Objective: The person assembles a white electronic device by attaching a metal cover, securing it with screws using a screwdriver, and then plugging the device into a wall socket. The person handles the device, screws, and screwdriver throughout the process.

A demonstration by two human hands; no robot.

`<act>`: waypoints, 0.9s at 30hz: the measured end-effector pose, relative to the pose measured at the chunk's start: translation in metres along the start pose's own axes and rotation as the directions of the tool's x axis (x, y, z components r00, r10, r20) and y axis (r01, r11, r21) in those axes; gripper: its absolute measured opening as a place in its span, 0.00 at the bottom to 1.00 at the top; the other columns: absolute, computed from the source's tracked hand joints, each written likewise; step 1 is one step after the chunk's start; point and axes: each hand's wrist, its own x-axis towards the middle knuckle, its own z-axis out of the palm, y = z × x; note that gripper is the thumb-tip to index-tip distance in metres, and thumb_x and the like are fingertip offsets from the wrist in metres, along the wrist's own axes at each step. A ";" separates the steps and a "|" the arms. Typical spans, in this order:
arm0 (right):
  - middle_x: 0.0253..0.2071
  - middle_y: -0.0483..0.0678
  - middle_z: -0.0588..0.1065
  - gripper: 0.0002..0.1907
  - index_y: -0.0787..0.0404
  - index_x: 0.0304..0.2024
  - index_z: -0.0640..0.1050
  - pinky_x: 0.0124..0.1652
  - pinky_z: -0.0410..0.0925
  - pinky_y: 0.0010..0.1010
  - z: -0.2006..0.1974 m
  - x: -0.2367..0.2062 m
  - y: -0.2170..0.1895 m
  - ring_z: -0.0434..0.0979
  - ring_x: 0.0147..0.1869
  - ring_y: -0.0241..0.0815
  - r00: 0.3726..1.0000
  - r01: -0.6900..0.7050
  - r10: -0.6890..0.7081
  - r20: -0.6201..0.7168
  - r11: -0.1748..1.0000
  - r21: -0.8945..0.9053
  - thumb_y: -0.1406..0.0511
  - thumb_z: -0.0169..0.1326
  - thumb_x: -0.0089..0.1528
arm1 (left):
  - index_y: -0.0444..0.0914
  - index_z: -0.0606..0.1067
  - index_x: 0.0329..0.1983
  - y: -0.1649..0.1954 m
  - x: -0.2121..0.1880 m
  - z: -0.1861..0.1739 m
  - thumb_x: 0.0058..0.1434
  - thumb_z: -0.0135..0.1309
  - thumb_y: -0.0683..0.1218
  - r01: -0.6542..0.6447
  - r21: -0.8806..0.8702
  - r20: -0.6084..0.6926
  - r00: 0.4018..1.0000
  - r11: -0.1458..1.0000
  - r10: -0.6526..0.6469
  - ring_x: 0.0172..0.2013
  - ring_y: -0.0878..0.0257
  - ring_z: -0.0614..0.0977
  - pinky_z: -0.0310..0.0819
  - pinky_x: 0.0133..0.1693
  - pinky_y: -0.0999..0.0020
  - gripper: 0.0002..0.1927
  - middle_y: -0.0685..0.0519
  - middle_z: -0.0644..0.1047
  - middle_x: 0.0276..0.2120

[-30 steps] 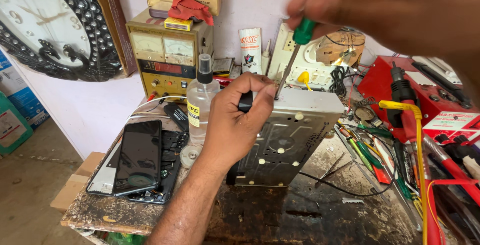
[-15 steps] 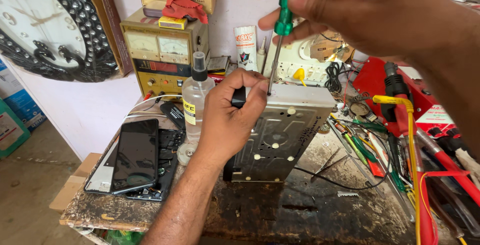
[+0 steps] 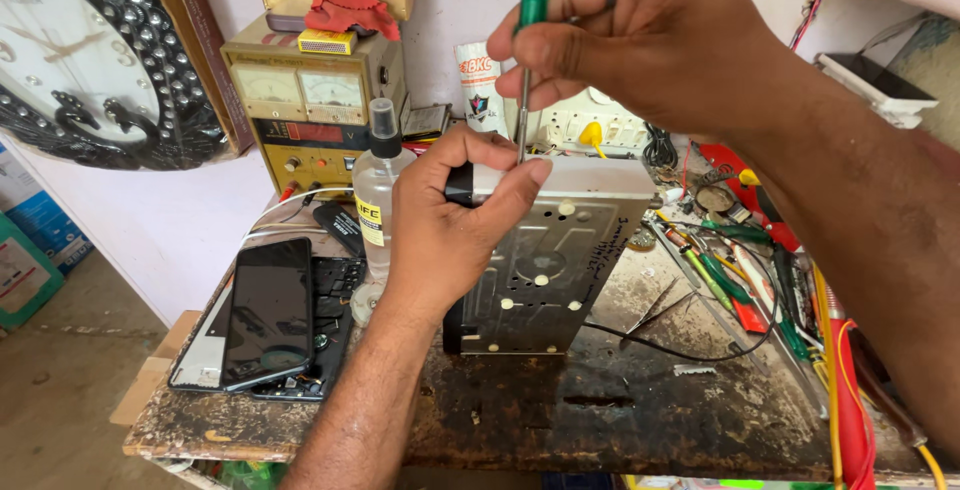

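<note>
Your left hand (image 3: 440, 230) grips the upright metal chassis (image 3: 545, 260) on the table (image 3: 640, 410); your right hand (image 3: 650, 35) pinches the green screwdriver (image 3: 530, 10) above it. A slipped tip could stab your left thumb just beside it.

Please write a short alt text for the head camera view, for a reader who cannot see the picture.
The left hand steadies a grey metal chassis standing on edge on a worn workbench, while the right hand holds a green-handled screwdriver point-down at its top edge. A clear spray bottle and a dark phone are to the left.
</note>
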 end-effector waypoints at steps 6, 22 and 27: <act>0.48 0.51 0.79 0.24 0.64 0.64 0.62 0.46 0.78 0.31 0.001 -0.003 0.005 0.85 0.48 0.39 0.998 0.060 -0.058 -0.018 0.987 0.147 0.73 0.50 0.66 | 0.36 0.76 0.35 0.000 0.003 -0.001 0.62 0.66 0.42 0.029 0.029 -0.022 0.999 0.999 -0.028 0.39 0.73 0.78 0.75 0.44 0.76 0.08 0.57 0.81 0.35; 0.44 0.49 0.80 0.07 0.68 0.43 0.81 0.35 0.74 0.24 0.024 -0.016 0.018 0.82 0.41 0.35 0.933 0.185 -0.218 -0.288 0.973 -0.140 0.69 0.55 0.70 | 0.36 0.76 0.37 0.005 0.014 -0.016 0.65 0.68 0.45 -0.122 0.168 0.080 0.991 0.978 0.110 0.39 0.69 0.80 0.75 0.44 0.73 0.11 0.55 0.81 0.36; 0.35 0.45 0.79 0.09 0.66 0.42 0.78 0.35 0.78 0.26 -0.038 -0.051 0.080 0.86 0.37 0.37 0.859 0.011 0.032 -0.510 0.997 0.081 0.64 0.53 0.72 | 0.37 0.75 0.35 0.059 0.040 -0.023 0.48 0.73 0.63 -0.330 0.675 0.386 0.920 0.660 0.064 0.33 0.57 0.83 0.75 0.37 0.60 0.29 0.49 0.81 0.32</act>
